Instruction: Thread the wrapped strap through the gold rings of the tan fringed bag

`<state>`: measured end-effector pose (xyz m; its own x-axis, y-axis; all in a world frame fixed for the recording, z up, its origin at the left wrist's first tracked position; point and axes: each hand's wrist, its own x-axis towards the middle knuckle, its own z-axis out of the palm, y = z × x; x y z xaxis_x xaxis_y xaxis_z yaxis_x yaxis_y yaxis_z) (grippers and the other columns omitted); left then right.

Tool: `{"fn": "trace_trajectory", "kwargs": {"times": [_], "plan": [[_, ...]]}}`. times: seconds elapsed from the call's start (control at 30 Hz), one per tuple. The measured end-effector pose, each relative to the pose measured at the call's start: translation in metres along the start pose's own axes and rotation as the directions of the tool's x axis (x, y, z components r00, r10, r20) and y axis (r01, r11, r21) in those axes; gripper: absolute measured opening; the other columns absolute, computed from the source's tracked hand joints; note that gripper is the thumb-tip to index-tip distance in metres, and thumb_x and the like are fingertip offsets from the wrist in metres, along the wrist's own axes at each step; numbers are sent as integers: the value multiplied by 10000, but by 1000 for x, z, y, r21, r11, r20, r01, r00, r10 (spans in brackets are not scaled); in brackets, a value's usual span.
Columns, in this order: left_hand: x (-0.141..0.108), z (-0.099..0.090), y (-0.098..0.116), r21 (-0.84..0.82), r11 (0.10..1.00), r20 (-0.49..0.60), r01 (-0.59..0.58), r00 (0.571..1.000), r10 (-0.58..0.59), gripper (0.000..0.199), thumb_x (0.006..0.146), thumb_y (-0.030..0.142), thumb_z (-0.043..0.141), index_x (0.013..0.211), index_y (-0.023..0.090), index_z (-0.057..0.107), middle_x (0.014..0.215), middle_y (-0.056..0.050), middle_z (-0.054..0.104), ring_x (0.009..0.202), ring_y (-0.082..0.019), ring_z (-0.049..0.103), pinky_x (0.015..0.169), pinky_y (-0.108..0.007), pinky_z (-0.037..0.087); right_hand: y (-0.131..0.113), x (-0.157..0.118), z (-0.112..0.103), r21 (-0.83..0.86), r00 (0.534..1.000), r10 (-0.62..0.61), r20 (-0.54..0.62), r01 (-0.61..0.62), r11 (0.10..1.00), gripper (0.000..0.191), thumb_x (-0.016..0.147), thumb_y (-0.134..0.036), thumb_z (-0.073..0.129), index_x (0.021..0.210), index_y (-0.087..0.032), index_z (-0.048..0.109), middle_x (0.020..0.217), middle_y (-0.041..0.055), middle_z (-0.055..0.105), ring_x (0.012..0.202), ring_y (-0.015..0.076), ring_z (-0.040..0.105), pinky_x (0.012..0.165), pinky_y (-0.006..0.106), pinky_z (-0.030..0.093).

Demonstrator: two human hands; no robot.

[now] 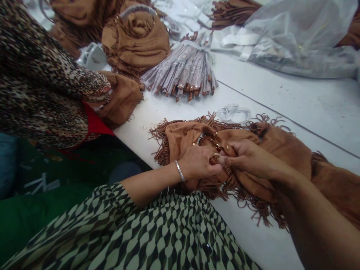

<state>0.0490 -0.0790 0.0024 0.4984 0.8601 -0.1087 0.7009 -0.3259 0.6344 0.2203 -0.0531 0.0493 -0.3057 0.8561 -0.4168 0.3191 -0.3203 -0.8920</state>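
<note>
1. Here, the left hand (pixel 197 163) and right hand (pixel 239 155) pinch narrowly on a small gold ring (pixel 215 155), the step in hand.
2. The ring sits in a fringed tan suede bag (pixel 185 135) on the white table (pixel 253 75), near and right.
3. The ring's fit calls for close fingerwork.

One left hand (pixel 197 163), one right hand (pixel 250 157), both on one fringed tan suede bag (pixel 185 135); three more fringed bags (pixel 135 41) upper left; one strap bundle (pixel 182 71) top center; one clear plastic bag (pixel 298 33) upper right.
</note>
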Motion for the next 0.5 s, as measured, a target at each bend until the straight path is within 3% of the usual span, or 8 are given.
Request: {"fn": "trace_trajectory", "kwargs": {"times": [0.1,0.17,0.23,0.3,0.4,0.5], "plan": [[-4,2,0,28,998,-174,-60,983,64,319,780,382,545,988,141,563,898,-73,646,804,-206,601,739,-328,467,12,2,2,79,968,136,211,-155,985,346,620,-408,774,594,-163,531,480,-50,465,407,56,346,375,189,247],[-9,6,-2,83,991,-228,-101,967,117,415,822,404,510,1123,119,513,949,-83,643,861,-215,600,782,-349,468,20,1,8,148,960,188,208,-221,964,370,657,-452,747,637,-159,521,481,-46,475,394,54,357,368,183,243],[-14,11,-6,149,982,-224,-113,964,145,420,863,419,459,1143,108,499,936,-86,642,867,-226,598,782,-366,464,27,0,17,198,965,210,159,-240,950,398,663,-481,739,640,-156,509,467,-41,482,383,54,376,363,178,250],[-18,16,-11,188,976,-182,-107,973,142,364,887,425,415,1033,112,531,870,-79,638,815,-224,598,742,-359,460,32,-1,24,223,968,222,118,-243,944,416,648,-494,748,639,-154,508,454,-41,485,372,52,386,357,174,256],[-20,23,-17,210,972,-95,-109,987,131,314,893,423,399,872,138,528,790,-66,623,748,-210,591,699,-340,444,37,-1,31,226,965,238,110,-257,939,417,631,-492,761,653,-154,519,454,-44,492,364,53,402,355,172,276],[-21,25,-17,224,972,-57,-67,995,82,283,896,407,405,866,147,512,808,-65,621,779,-213,588,717,-348,423,43,1,33,222,963,234,132,-259,940,393,634,-469,763,644,-155,527,453,-44,499,360,55,409,351,170,280]]}}
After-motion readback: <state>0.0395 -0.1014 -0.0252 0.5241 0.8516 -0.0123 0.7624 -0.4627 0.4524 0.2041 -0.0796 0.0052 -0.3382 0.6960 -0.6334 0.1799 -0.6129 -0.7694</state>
